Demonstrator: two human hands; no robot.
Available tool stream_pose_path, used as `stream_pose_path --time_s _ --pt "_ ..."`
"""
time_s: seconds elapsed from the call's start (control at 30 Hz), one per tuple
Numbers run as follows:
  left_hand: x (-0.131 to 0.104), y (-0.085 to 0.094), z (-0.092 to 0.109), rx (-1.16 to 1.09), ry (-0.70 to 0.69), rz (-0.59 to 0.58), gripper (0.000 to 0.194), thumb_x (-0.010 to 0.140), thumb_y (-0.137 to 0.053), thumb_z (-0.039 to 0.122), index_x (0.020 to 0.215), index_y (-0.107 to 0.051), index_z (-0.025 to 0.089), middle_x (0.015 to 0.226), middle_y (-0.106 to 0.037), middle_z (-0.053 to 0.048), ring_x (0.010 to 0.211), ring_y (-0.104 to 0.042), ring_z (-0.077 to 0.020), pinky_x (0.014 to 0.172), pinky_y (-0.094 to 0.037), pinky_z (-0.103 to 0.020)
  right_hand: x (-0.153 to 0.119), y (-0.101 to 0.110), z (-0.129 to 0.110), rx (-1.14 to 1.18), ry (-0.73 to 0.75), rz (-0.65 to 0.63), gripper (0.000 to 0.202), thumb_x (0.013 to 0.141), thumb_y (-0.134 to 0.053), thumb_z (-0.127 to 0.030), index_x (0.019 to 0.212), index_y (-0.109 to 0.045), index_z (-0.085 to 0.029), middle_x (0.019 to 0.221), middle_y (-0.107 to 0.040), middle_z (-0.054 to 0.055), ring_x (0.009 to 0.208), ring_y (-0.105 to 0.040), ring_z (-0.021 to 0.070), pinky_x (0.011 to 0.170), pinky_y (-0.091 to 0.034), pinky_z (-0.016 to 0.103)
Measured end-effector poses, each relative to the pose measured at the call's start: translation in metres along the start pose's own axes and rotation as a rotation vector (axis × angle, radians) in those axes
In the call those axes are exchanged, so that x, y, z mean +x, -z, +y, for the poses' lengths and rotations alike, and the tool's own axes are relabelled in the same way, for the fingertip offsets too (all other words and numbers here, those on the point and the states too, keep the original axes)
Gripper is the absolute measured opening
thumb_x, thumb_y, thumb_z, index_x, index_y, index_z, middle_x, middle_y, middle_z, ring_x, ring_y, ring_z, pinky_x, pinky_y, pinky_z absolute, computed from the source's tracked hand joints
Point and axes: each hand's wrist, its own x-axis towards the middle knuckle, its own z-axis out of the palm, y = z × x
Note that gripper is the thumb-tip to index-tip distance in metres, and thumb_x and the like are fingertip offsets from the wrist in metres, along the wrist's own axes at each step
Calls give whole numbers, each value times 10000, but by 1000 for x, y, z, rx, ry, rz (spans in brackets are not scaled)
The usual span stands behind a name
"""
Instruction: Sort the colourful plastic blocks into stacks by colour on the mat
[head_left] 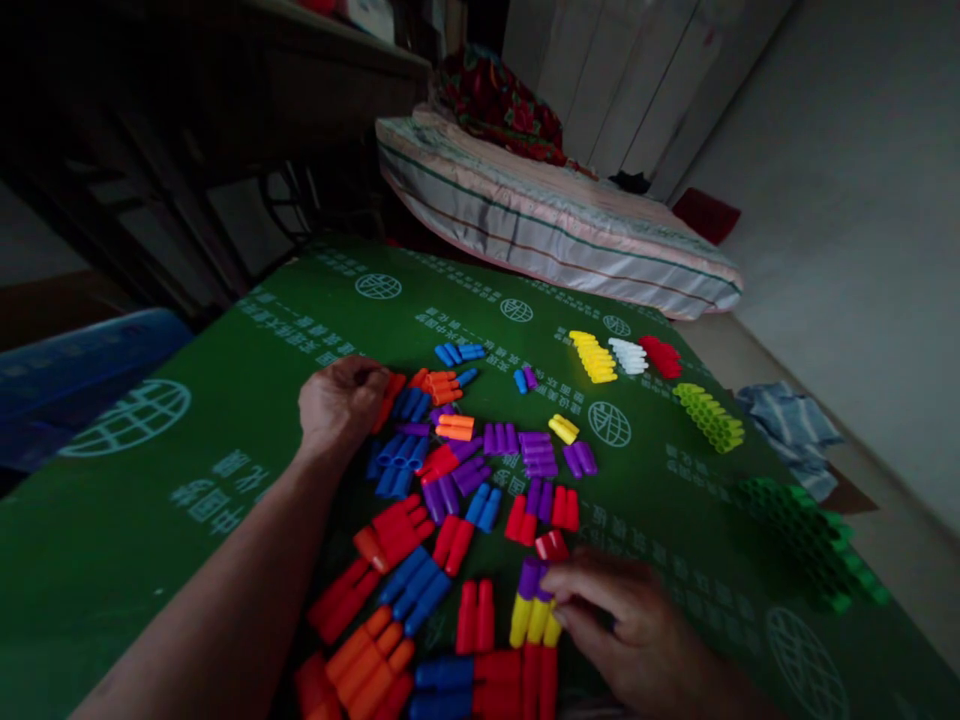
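Observation:
Many coloured plastic pieces lie in small groups on a green printed board (247, 400). At the left edge of the pile, my left hand (341, 398) has its fingers bent against an orange-red piece (388, 400). My right hand (622, 610) is at the lower right, thumb and forefinger pinching at a purple piece (529, 577) that stands above yellow pieces (535, 620). Orange pieces (369, 660) and blue pieces (417, 585) lie between my forearms, near the bottom. A small red piece (552, 545) sits just above my right fingertips.
Sorted rows of yellow (592, 357), white (628, 356), red (661, 356) and lime (709, 416) pieces lie at the right, with a green cluster (814, 540) nearer. Beyond the board is a bed (555, 220); a blue stool (97, 365) stands left.

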Motion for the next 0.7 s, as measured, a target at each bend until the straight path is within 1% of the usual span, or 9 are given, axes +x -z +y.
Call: stream_pose_path --time_s 0.1,0.17,0.3,0.43,0.5,0.53,0.6,0.63,0.7 --pt "1 -3 -1 -1 0 -2 374 728 -464 399 944 -687 190 907 -709 -44 815 -602 -180 731 -435 -274 -7 2 -1 87 -88 118 224 765 -528 -97 863 -675 -234 724 -680 -35 654 -630 99 622 -507 184" --pt "1 -3 -1 0 1 -1 371 728 -468 390 941 -689 182 903 -711 -48 816 -603 -179 729 -435 -273 -10 0 -1 166 -156 164 229 747 -553 -119 899 -682 -231 691 -673 -38 625 -623 101 604 -509 189" --pt "1 -3 -1 -3 -3 6 361 731 -472 377 928 -692 171 884 -712 -52 805 -599 -175 721 -430 -275 -8 -5 2 318 -270 161 212 742 -577 -171 913 -693 -219 646 -648 -38 587 -595 103 575 -506 207" --pt "1 -3 -1 -18 1 7 366 737 -483 380 945 -689 162 867 -713 -54 739 -585 -158 669 -427 -265 -4 -10 10 334 -325 137 220 744 -574 -199 926 -698 -207 633 -642 -33 582 -595 108 572 -516 220" --pt "0 -3 -1 -23 6 12 362 739 -486 374 951 -690 163 876 -715 -56 724 -579 -155 657 -425 -266 -4 -12 13 246 -294 141 246 756 -564 -193 963 -695 -213 689 -670 -18 612 -615 114 596 -533 229" --pt "0 -3 -1 -24 7 15 359 740 -487 374 949 -691 165 878 -715 -57 724 -578 -156 659 -425 -269 -5 -13 13 172 -251 146 259 768 -559 -188 990 -690 -218 757 -691 -2 657 -633 122 630 -546 240" --pt "-1 -3 0 -25 8 18 356 740 -493 380 945 -694 170 875 -713 -57 724 -577 -158 664 -424 -274 -8 -13 11 -32 -129 145 286 800 -535 -169 1045 -673 -225 914 -705 36 791 -659 145 729 -563 272" --pt "-2 -3 0 -26 9 17 355 740 -493 382 946 -695 174 873 -713 -55 720 -576 -158 666 -424 -276 -10 -12 9 -150 -56 124 310 817 -517 -153 1083 -659 -226 987 -699 54 870 -660 159 782 -562 290" --pt "-2 -4 0 -28 11 15 355 740 -492 379 949 -695 176 875 -712 -53 716 -576 -155 669 -425 -276 -14 -9 4 -388 84 40 384 839 -482 -115 1183 -612 -224 1123 -668 90 1030 -632 196 877 -544 338"
